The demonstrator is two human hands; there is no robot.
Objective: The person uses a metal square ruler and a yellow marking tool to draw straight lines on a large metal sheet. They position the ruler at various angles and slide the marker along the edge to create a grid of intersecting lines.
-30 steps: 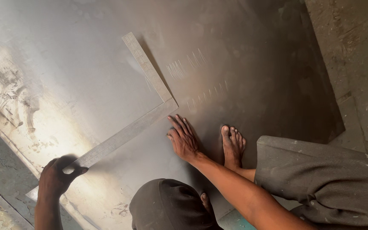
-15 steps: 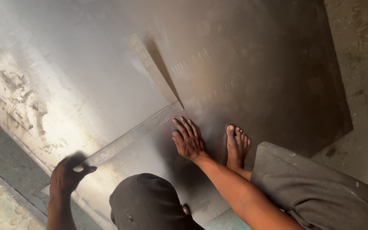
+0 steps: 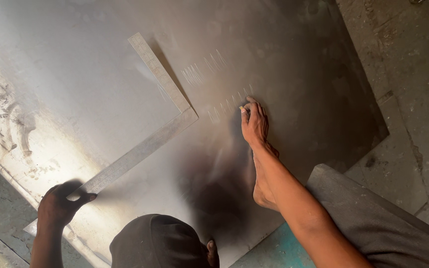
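Observation:
A large grey metal sheet (image 3: pixel 100 74) lies on the floor. On it rests a steel L-shaped square (image 3: pixel 140 149), its corner near the sheet's middle. My left hand (image 3: pixel 63 206) grips and presses down the end of the square's long arm at the lower left. My right hand (image 3: pixel 254 121) is bunched just right of the square's corner, pinching a small pale marking piece (image 3: pixel 243 110) against the sheet. Rows of short pale marks (image 3: pixel 209 64) run above and beside that hand. A bare foot (image 3: pixel 261 191) stands on the sheet under my right forearm.
A dark cap on a head (image 3: pixel 155 243) fills the bottom edge. A grey trouser leg (image 3: pixel 373 218) covers the lower right. Rough concrete floor (image 3: pixel 413 74) lies beyond the sheet's right edge, with a teal patch (image 3: pixel 269 250) near the bottom.
My right hand left its flat, spread position beside the foot and moved up the sheet towards the marks, fingers now bunched. My left hand stayed on the square's end.

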